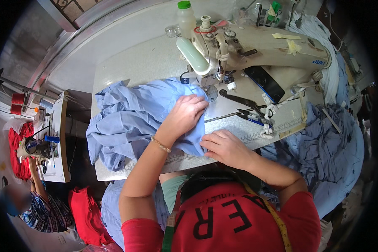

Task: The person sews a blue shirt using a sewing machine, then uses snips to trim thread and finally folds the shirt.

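Head view: the light-blue cloth (132, 115) lies in loose folds over the left-centre of the frame, on the pale worktable (126, 63), its right end reaching the round needle plate (213, 93) of the sewing machine (264, 40). Your left hand (188, 110) is palm down on the cloth just beside that plate, fingers drawn close together and bent; your thumb is hidden, so I cannot tell whether it pinches a layer or only presses. Your right hand (226, 147), lower and to the right, has its fingers side by side with the tips at the cloth's near corner; pinch or light touch, cannot tell. Small dark tag (185, 80) noted at the cloth's upper edge. Step in hand, judged: you are lining up the edge for stitching, left hand steadying, right hand squaring the corner. Needle tip and presser foot too small to read, so whether the edge is already caught is unconfirmed. Next move, judged: it calls for guiding the edge under the foot with even tension, folds kept flat and left fingertips clear of the needle. Snips (253, 119) and dark lever (241, 99) lie right of the plate, apart from both hands.
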Tool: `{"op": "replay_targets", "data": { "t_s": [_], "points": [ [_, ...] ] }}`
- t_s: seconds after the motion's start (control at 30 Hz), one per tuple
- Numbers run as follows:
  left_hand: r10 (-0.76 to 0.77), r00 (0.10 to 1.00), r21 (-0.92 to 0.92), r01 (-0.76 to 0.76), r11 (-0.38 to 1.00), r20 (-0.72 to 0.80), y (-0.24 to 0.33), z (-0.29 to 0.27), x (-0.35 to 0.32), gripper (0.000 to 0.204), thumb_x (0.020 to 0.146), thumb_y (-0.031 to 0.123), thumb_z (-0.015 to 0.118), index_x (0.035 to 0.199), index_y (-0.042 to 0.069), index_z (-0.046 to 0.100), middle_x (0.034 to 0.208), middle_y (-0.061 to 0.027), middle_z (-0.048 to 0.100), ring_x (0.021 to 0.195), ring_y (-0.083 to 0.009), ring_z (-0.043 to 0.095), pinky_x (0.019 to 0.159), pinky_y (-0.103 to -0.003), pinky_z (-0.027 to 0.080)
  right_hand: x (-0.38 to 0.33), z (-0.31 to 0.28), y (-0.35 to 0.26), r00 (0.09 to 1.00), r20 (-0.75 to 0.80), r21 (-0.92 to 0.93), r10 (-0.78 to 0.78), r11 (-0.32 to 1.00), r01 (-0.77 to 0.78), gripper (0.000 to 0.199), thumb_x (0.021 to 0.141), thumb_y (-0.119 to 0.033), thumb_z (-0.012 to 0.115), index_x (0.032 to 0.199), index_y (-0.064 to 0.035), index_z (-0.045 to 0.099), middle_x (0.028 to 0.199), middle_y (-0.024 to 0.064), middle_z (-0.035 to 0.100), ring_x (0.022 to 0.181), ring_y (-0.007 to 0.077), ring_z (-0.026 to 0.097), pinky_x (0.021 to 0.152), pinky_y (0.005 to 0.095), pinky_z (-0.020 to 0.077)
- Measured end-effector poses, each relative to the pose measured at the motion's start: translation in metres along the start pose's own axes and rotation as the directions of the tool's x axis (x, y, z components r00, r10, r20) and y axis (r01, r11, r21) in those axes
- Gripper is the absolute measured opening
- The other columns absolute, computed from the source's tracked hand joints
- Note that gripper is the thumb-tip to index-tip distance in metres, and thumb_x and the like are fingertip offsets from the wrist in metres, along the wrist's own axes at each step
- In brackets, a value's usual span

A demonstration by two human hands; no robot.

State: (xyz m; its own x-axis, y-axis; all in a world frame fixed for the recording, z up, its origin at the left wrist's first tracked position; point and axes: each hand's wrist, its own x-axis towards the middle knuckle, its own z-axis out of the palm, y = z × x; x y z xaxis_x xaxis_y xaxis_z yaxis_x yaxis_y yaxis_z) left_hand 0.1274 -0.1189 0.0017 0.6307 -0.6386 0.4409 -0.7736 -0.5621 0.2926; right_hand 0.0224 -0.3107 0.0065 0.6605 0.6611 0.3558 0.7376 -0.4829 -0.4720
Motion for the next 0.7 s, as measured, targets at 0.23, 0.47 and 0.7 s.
{"op": "replay_targets", "data": {
  "t_s": [0.23, 0.47, 0.7],
  "points": [
    [-0.273, 0.961, 0.330, 0.248, 0.911, 0.032, -0.007, 0.008, 0.013, 0.035, 0.087, 0.032, 0.061, 0.115, 0.012, 0.062, 0.123, -0.0084, 0.060, 0.103, -0.0312, 0.056, 0.084, -0.045, 0.047, -0.002, -0.005, 0.009, 0.997, -0.060, -0.222, -0.049, 0.974, 0.034, 0.024, 0.078, -0.017, 0.064, 0.100, -0.0080, 0.062, 0.102, 0.0020, 0.060, 0.094, 0.0189, 0.056, 0.088, 0.0359, 0.0423],
    [-0.360, 0.926, 0.460, 0.369, 0.808, -0.109, -0.028, 0.021, 0.020, 0.036, 0.088, 0.039, 0.059, 0.114, 0.015, 0.064, 0.121, -0.0064, 0.061, 0.102, -0.0291, 0.056, 0.082, -0.047, 0.045, -0.007, -0.007, 0.023, 0.993, -0.087, -0.269, -0.081, 0.962, 0.054, 0.020, 0.075, -0.014, 0.060, 0.094, -0.0101, 0.062, 0.097, 0.0003, 0.059, 0.092, 0.0173, 0.057, 0.089, 0.0369, 0.0416],
    [-0.339, 0.926, 0.303, 0.375, 0.876, -0.167, -0.030, 0.018, 0.017, 0.030, 0.086, 0.027, 0.062, 0.112, 0.012, 0.064, 0.118, -0.0064, 0.061, 0.102, -0.0279, 0.055, 0.087, -0.045, 0.041, -0.007, -0.010, 0.023, 0.993, -0.101, -0.225, -0.069, 0.973, 0.044, 0.019, 0.074, -0.015, 0.065, 0.092, -0.0108, 0.062, 0.096, 0.0003, 0.058, 0.091, 0.0177, 0.057, 0.089, 0.0378, 0.0413]
  ]
}}
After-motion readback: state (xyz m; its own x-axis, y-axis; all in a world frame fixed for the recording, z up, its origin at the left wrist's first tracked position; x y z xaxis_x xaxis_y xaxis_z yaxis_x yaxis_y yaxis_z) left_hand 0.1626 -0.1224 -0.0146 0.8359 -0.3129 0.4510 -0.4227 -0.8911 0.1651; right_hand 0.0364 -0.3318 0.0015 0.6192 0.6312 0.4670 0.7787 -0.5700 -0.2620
